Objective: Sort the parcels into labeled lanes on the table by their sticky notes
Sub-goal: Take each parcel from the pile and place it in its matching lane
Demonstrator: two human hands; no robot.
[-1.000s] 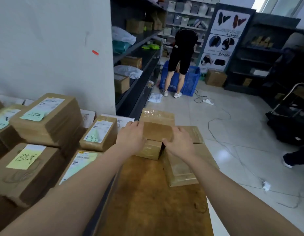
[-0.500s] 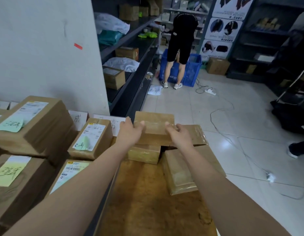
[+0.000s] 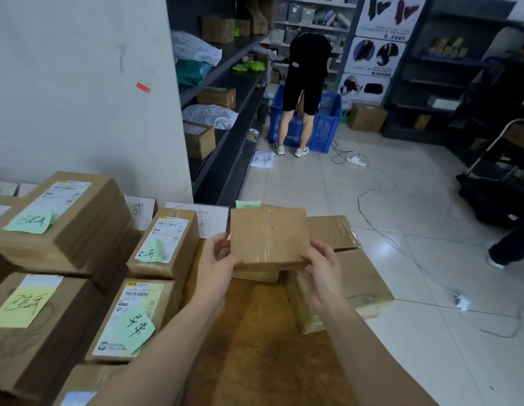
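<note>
I hold a small brown taped parcel (image 3: 269,235) tilted up above the wooden table (image 3: 254,347). My left hand (image 3: 218,259) grips its left edge and my right hand (image 3: 322,265) grips its lower right corner. A green sticky note (image 3: 248,204) peeks over its top edge. Under it lie more brown parcels: a flat one (image 3: 332,231) behind and a larger taped one (image 3: 354,291) to the right. White lane labels (image 3: 209,219) with handwritten characters stand at the table's back.
Sorted parcels with green and yellow sticky notes (image 3: 167,238) are stacked at the left. A person in black (image 3: 306,83) bends over a blue crate (image 3: 322,121) by the shelves. Cables (image 3: 381,194) trail across the tiled floor, and a cart (image 3: 501,183) stands at right.
Both hands lifted the small parcel off the pile and tilted its top face toward me. A green sticky note has come into view at its upper edge.
</note>
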